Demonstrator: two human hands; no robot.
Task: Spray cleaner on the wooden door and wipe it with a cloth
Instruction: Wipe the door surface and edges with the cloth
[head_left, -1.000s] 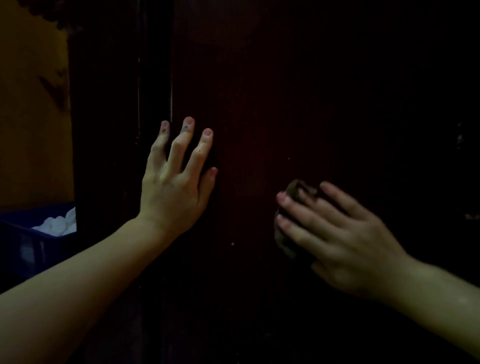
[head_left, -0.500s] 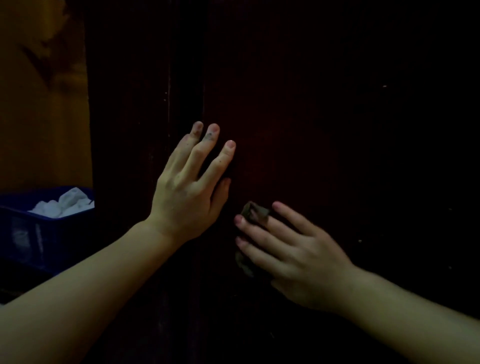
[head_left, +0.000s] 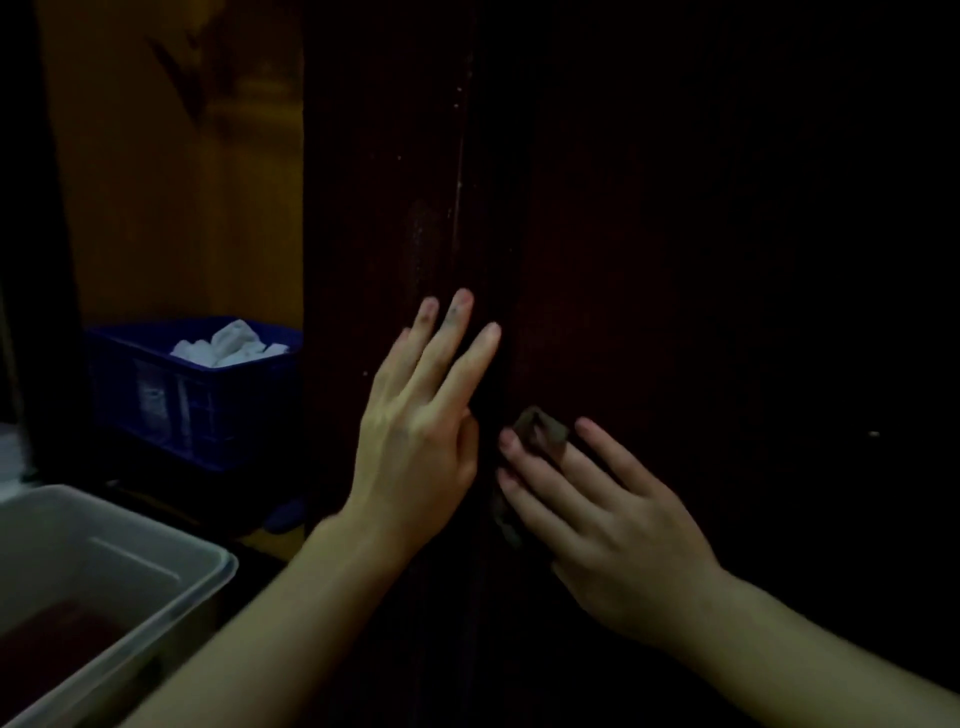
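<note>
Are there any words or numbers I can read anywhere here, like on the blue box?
None can be read.
Blue crate: a pale label-like patch on its side, too dark and blurred to read.
Wooden door, cloth and grey tub: no writing shows.

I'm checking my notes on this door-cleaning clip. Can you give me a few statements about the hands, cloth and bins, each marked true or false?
1. The right hand presses a dark cloth against the wooden door. True.
2. The left hand holds a spray bottle. False: it lies flat on the door with straight fingers, holding nothing.
3. A blue crate with white cloths stands to the left. True.
4. The grey bin sits right of the door. False: it is at the lower left.
</note>
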